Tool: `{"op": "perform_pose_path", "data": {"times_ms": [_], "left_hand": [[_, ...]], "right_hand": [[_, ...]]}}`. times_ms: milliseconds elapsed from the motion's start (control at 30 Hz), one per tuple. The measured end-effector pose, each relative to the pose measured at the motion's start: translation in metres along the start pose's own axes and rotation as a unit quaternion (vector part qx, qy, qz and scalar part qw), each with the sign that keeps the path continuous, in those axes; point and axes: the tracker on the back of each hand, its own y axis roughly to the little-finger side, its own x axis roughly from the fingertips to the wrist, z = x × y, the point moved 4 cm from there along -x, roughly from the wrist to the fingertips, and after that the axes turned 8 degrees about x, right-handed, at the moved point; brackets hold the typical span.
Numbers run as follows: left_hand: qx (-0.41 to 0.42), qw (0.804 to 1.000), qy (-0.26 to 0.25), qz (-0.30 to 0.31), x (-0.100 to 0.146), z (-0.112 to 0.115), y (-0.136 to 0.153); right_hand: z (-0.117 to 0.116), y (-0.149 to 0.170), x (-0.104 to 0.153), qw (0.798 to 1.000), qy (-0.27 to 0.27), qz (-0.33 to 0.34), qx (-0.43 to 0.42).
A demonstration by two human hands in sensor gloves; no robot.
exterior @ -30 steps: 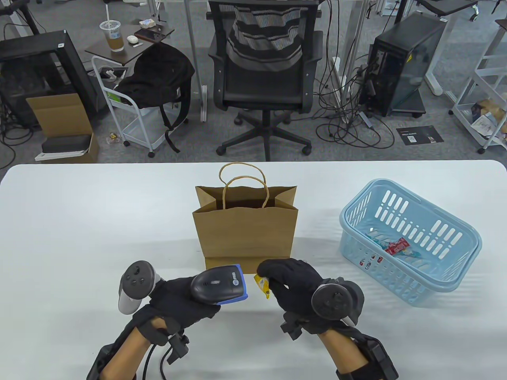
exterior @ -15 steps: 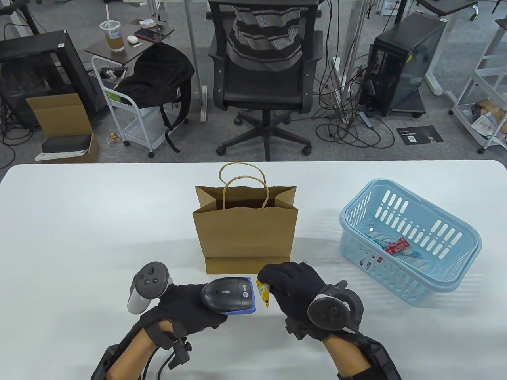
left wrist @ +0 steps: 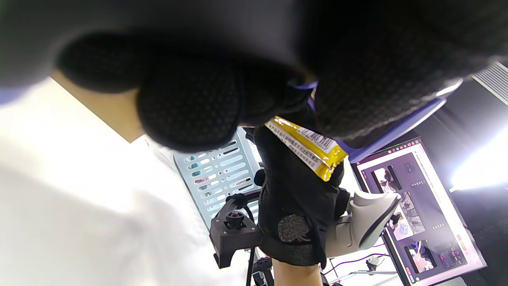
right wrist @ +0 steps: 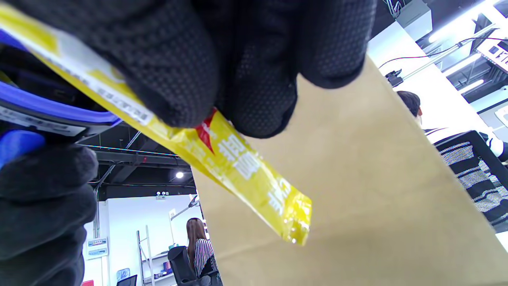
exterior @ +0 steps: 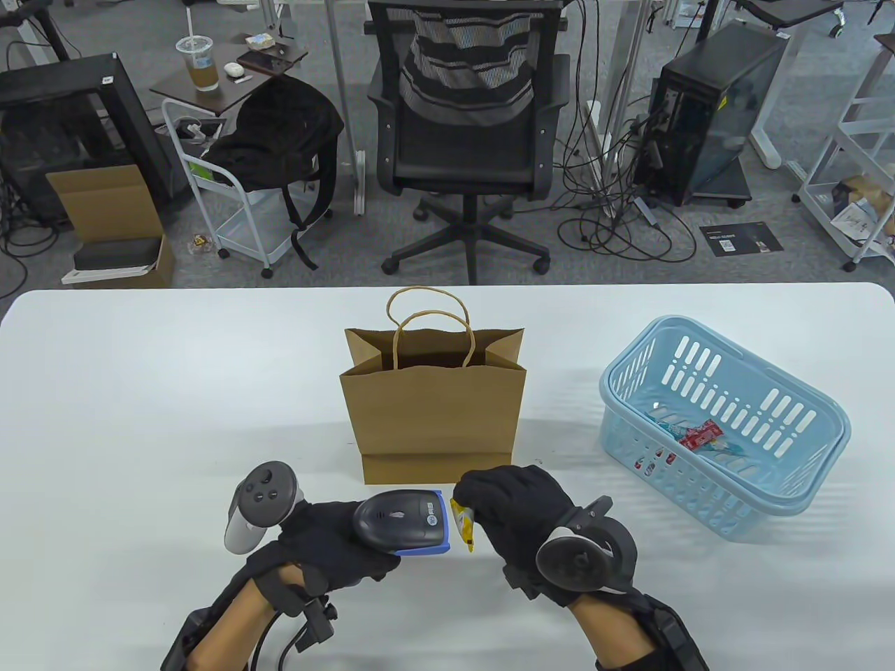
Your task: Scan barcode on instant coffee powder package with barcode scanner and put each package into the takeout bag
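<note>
My left hand (exterior: 328, 542) grips a grey barcode scanner (exterior: 402, 521) with a blue front rim, its nose pointing right. My right hand (exterior: 514, 514) pinches a yellow coffee stick package (exterior: 463, 525) just in front of the scanner's nose. In the left wrist view the yellow package (left wrist: 307, 145) shows a printed barcode facing the scanner. In the right wrist view gloved fingertips (right wrist: 254, 79) pinch the yellow stick (right wrist: 246, 167) beside the scanner's blue rim (right wrist: 51, 111). The brown paper takeout bag (exterior: 433, 412) stands open right behind both hands.
A light blue plastic basket (exterior: 724, 426) stands at the right with a few more stick packages (exterior: 699, 437) inside. The white table (exterior: 140, 391) stretches left of the bag. An office chair (exterior: 468, 140) stands beyond the far edge.
My left hand moved the scanner right and slightly toward me, close to the yellow package. My right hand shifted a little toward me. In the last half second almost nothing moved.
</note>
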Motion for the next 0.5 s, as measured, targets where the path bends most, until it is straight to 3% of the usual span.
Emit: {"op": "perform_pose_path", "data": {"times_ms": [333, 500], "left_hand": [[0.009, 1.0, -0.022, 0.007, 0.002, -0.007, -0.001], [0.017, 0.996, -0.084, 0.032, 0.012, -0.031, -0.011]], "right_hand": [[-0.001, -0.001, 0.0, 1.0, -0.006, 0.002, 0.001], [0.0, 0.002, 0.0, 1.0, -0.004, -0.006, -0.007]]}}
